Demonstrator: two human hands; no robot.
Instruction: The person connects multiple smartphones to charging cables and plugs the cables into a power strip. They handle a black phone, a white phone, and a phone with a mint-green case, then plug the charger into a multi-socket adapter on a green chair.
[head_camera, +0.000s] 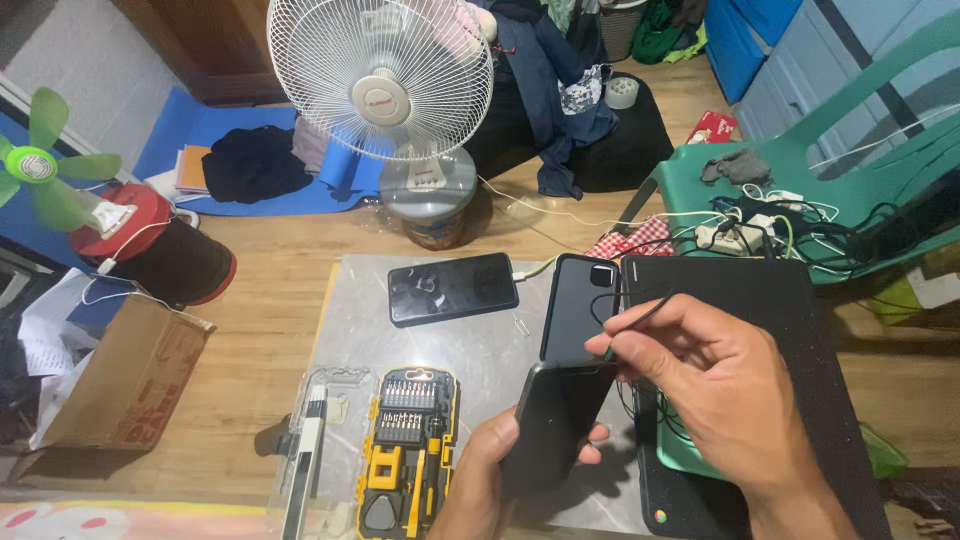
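A dark smartphone is gripped in the left hand, thumb on its left edge and fingertips showing past its right edge; it is held tilted above the grey work mat. Well to the left of that grip, a cardboard box is seen on the wooden floor, with a small green fan on a red and black container farther up. Just to the left of the grip lies an open yellow and black precision screwdriver kit, its clear lid laid beside it. Above and left of the grip, a second smartphone lies face up on the mat, a cable plugged into its right end, and beyond it a white standing fan is set on the floor.

Directly above the held phone, touching its upper edge, a black phone back cover lies on the mat. The right hand is clenched on a thin black tool, pinched between thumb and fingers, with its tip at the top edge of the held phone. Under and to the right of this hand, a black laptop lies closed. Farther up and right, a green plastic chair carries tangled cables.
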